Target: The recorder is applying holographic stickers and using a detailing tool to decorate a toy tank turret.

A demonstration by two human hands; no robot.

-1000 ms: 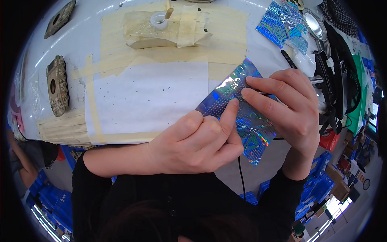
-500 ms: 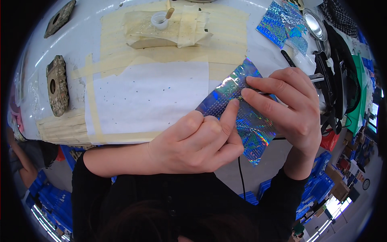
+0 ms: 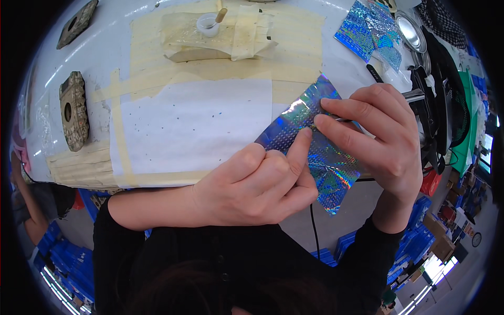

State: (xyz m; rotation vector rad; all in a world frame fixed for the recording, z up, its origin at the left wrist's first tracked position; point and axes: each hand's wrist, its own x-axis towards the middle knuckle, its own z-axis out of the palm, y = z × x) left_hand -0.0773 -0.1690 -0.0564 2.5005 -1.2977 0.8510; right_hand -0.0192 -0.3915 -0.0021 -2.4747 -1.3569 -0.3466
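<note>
A shiny blue holographic sheet (image 3: 315, 152) hangs over the near edge of the white table (image 3: 105, 47). My left hand (image 3: 257, 184) grips its lower left part, the index finger stretched up and pressing on the foil. My right hand (image 3: 373, 142) pinches the sheet from the right, thumb and fingers closed on it beside the left fingertip. A thin dark tool seems to lie under the right fingers, mostly hidden. Just left of the sheet lies a white paper (image 3: 194, 131) taped down with beige masking tape.
At the back a taped block (image 3: 220, 37) carries a small white cup with a stick (image 3: 209, 22). Two rough stone-like pieces (image 3: 72, 110) lie at the left. More holographic pieces (image 3: 370, 31), a metal bowl (image 3: 412, 31) and dark gear sit right. Blue crates stand on the floor below.
</note>
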